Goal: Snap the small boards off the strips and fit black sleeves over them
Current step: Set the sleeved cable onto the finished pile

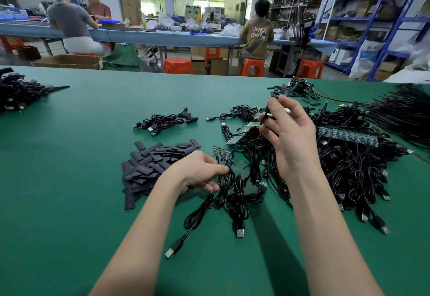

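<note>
Early on: right hand [290, 137] pinches a sleeved board [270, 107], left hand [197, 172] grips cables [232, 186]; strips [346, 135] and sleeves [153, 165] piled high.

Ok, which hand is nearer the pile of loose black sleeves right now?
Left. The left hand sits at the right edge of the sleeve pile, its wrist over it, fingers on a black cable. The right hand is raised off to the right, pinching a small part.

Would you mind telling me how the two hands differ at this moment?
The left hand sits low by the sleeve pile, fingers on a black cable. The right hand is raised, pinching a small sleeved piece upright. Both are bare and over the green mat.
</note>
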The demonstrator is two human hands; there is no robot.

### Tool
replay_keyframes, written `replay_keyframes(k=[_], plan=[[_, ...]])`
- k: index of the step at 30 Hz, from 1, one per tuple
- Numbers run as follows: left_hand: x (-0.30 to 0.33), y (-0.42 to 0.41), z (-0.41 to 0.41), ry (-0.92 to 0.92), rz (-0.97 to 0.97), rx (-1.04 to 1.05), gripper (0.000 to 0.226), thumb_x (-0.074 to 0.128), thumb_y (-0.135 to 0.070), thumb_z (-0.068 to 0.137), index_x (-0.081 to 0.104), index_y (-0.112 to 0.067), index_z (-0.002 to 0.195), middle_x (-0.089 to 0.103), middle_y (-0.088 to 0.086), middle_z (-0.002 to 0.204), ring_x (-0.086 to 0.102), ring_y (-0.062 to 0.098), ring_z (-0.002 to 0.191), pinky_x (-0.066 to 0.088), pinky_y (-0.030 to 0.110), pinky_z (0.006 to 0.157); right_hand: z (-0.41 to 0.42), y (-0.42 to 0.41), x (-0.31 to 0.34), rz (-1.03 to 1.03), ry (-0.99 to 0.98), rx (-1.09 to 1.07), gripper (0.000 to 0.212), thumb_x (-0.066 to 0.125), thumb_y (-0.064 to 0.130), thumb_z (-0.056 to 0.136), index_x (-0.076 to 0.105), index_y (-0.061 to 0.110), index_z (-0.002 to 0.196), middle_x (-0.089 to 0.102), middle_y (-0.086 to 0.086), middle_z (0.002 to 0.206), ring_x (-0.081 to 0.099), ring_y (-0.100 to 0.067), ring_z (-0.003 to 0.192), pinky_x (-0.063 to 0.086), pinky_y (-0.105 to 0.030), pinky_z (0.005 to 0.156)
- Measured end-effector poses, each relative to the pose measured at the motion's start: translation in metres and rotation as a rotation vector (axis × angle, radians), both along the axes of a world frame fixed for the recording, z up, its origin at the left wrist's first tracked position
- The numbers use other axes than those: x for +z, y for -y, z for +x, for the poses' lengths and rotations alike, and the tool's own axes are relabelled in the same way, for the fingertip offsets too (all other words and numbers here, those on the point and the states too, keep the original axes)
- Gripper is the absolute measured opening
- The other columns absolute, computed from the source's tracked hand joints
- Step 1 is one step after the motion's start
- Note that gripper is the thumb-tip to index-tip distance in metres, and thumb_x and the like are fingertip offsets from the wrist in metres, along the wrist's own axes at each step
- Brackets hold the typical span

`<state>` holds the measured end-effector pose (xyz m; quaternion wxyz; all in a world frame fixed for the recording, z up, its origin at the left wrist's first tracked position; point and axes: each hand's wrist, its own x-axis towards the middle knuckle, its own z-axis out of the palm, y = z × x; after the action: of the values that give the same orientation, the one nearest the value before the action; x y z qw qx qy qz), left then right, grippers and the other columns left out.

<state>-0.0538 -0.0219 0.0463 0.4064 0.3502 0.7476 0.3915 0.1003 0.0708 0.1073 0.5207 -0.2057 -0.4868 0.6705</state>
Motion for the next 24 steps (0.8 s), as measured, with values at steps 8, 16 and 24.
replay_keyframes(k=[8,16,24], plan=[[-0.012,-0.028,0.049,0.454,0.375,0.143,0.028,0.046,-0.014,0.107,0.069,-0.011,0.090,0.055,-0.002,0.063,0.063,0.010,0.054,0.054,0.020,0.059,-0.004,0.018,0.014,0.302,0.121,-0.003,0.009,0.073,0.014,0.093,0.068,0.021,0.090,0.069,0.012,0.078,0.065,-0.006,0.075,0.056,-0.023,0.068],[-0.028,-0.040,0.106,0.891,0.434,0.213,0.035,0.038,-0.022,0.110,0.051,0.003,0.131,0.061,0.026,0.125,0.062,0.028,0.107,0.050,0.041,0.105,-0.002,0.035,0.038,0.568,0.103,-0.018,0.009,0.073,0.018,0.092,0.068,0.025,0.091,0.070,0.005,0.086,0.068,-0.017,0.081,0.062,-0.040,0.077],[-0.031,-0.037,0.086,0.343,0.485,0.452,0.013,0.053,-0.004,0.094,0.054,-0.017,0.091,0.062,0.006,0.085,0.054,0.010,0.056,0.046,0.022,0.062,-0.016,0.030,0.016,0.412,0.259,0.015,0.010,0.074,0.020,0.092,0.070,0.027,0.086,0.071,0.011,0.078,0.070,-0.008,0.075,0.061,-0.029,0.068]])
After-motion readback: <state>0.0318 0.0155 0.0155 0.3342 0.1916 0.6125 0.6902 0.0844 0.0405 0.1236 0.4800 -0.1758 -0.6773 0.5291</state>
